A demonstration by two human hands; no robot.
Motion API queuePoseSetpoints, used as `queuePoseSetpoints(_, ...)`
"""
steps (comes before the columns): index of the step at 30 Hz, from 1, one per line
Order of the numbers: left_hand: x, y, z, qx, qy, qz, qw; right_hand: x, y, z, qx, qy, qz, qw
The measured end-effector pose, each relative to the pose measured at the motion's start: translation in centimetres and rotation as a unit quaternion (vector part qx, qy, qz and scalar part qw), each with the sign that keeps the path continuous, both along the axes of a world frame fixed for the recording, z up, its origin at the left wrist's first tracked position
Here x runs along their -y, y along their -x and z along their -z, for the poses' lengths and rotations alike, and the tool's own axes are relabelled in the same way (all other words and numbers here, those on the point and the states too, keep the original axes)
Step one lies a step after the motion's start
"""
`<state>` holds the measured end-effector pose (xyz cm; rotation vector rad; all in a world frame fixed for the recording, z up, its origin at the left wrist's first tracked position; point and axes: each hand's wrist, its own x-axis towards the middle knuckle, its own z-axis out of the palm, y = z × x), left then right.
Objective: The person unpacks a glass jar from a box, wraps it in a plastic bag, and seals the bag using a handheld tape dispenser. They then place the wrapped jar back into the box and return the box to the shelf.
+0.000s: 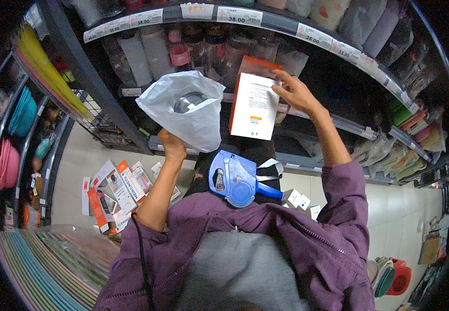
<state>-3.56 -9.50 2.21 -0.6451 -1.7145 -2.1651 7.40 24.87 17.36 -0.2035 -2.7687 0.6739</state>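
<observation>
My left hand [172, 145] grips a translucent white plastic bag [205, 130] from below. Inside the bag's wide mouth shows a dark round object [189, 102], like a lid or cup top, with a small white sticker. To the right, my right hand [296, 92] holds the upper right edge of a white and orange cardboard box [254, 110], thumb on its printed face. The box's orange top flap [261, 64] stands up; its inside is hidden. Across my lap lies a blue price label gun [236, 177], touched by neither hand, with a strip of white label paper [271, 167] beside its handle.
Ahead are shop shelves with price tags [240, 16] and wrapped bottles and cups [179, 54]. Several flat printed boxes [115, 190] lie on the floor at left, small white boxes [296, 199] at right. Stacked coloured sheets [49, 264] fill the lower left. A dark shelf post [92, 74] rises front left.
</observation>
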Motion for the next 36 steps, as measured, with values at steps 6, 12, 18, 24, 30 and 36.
queuePoseSetpoints(6, 1.0, 0.2, 0.3, 0.104, -0.156, 0.076, 0.979, 0.1, 1.3, -2.9, 0.123, 0.0, -0.05, 0.991)
queuePoseSetpoints(12, 2.7, 1.2, -0.6, -0.016, -0.02, -0.054, 0.998, 2.0, -0.2, -3.6, 0.208, 0.034, -0.078, 0.974)
queuePoseSetpoints(18, 2.8, 1.4, -2.7, 0.101, -0.228, 0.04, 0.968, 3.7, -1.2, -1.6, 0.182, 0.002, -0.122, 0.976)
queuePoseSetpoints(24, 3.5, 0.6, -7.1, 0.18, -0.247, 0.083, 0.949, 5.1, -2.9, -3.6, -0.005, -0.23, -0.223, 0.947)
queuePoseSetpoints(30, 4.0, -0.6, -13.4, 0.279, -0.335, 0.121, 0.892, 9.1, -4.5, -5.0, 0.078, -0.243, -0.249, 0.934)
queuePoseSetpoints(36, 4.8, -0.3, -13.0, 0.23, -0.392, 0.267, 0.85, 9.2, -6.1, -4.9, 0.066, -0.237, -0.239, 0.939)
